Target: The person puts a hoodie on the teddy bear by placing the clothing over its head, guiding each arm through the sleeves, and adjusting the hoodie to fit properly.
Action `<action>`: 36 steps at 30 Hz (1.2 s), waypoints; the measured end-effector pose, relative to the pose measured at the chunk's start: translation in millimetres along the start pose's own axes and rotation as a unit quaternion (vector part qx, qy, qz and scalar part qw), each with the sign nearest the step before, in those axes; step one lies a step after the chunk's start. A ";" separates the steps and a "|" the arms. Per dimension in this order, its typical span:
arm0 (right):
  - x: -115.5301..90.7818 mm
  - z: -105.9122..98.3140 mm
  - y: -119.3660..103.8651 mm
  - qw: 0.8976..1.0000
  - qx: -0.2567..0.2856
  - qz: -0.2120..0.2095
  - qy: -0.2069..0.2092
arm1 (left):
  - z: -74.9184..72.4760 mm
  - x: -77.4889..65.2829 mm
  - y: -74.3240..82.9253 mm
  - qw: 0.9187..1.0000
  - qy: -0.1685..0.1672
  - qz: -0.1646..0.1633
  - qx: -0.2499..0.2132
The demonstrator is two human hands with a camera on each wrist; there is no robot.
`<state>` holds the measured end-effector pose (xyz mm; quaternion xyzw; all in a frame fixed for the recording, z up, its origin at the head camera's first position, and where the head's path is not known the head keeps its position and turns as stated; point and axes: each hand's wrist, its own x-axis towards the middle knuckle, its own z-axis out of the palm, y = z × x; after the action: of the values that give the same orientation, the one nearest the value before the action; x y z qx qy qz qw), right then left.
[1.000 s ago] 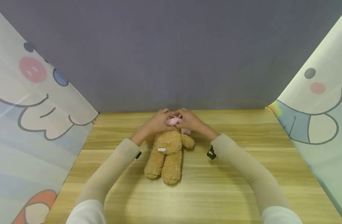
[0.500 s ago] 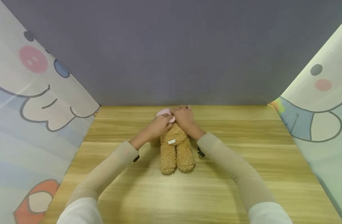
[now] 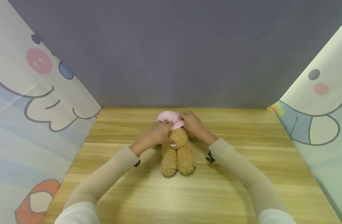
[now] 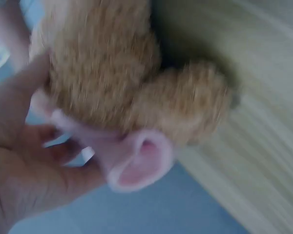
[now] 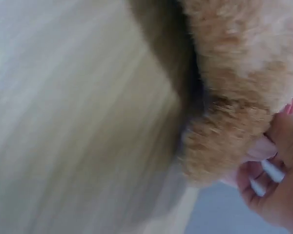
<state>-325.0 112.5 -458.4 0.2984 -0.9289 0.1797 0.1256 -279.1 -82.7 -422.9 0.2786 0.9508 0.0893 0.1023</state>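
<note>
A curly brown teddy bear point(image 3: 185, 158) lies on the wooden table, legs toward me, with a small white tag point(image 3: 173, 145) low on its body. Pink cloth, apparently a small garment point(image 3: 166, 116), covers its head end. My left hand point(image 3: 159, 133) has its fingers on the cloth and its thumb against the bear's body. In the left wrist view the pink garment point(image 4: 141, 165) shows a round, sleeve-like opening beside a furry arm point(image 4: 190, 102). My right hand point(image 3: 194, 125) pinches the garment's right edge. The bear's head is hidden under cloth and hands.
The wooden table point(image 3: 165, 199) meets a grey panel point(image 3: 182, 56) just behind the bear. Curtains with cartoon prints hang at the left point(image 3: 14, 124) and right point(image 3: 316, 102).
The bear has straightened and shifted slightly right. The pink cloth, bunched between both hands earlier, is now spread over the head end. My right hand moved back, then forward to its edge.
</note>
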 end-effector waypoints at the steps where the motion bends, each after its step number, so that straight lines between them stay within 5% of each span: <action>1: -1.7 2.7 1.9 1.000 -0.003 -0.012 -0.001 | 5.2 4.1 0.7 1.000 0.018 0.002 0.016; 7: -5.1 9.3 8.8 0.996 -0.002 -0.087 0.014 | 21.9 28.8 -11.9 0.989 0.144 -0.017 0.037; 10: -8.8 6.3 12.6 0.996 0.014 -0.091 0.010 | 23.5 36.1 -20.2 0.984 0.173 -0.026 0.036; 13: -14.6 3.9 15.9 0.996 0.034 -0.078 -0.020 | 21.6 37.9 -25.8 0.986 0.159 -0.020 0.048; 17: -18.5 -4.3 19.3 0.994 0.057 -0.052 -0.075 | 7.7 36.5 -26.5 0.994 0.100 0.019 0.041; 20: -14.5 -17.1 20.1 0.992 0.075 -0.030 -0.099 | -11.3 36.2 -27.7 0.996 0.057 0.061 -0.027; 23: -3.2 -28.8 18.6 0.991 0.091 -0.006 -0.102 | -32.5 40.0 -35.5 0.988 0.048 0.080 -0.125; 25: 5.2 -32.2 17.2 0.991 0.087 0.017 -0.102 | -44.5 46.3 -41.5 0.982 0.071 0.069 -0.161; 29: 19.4 -33.0 11.8 0.991 0.064 0.070 -0.095 | -56.7 65.1 -45.0 0.984 0.121 0.000 -0.129; 36: 39.5 -33.2 1.1 0.988 0.048 0.128 -0.066 | -43.3 97.5 -43.0 0.988 0.134 -0.056 -0.046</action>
<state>-352.7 106.8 -415.2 0.1942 -0.9561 0.2181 0.0256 -392.0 -69.8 -405.0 0.2054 0.9649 0.1631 -0.0086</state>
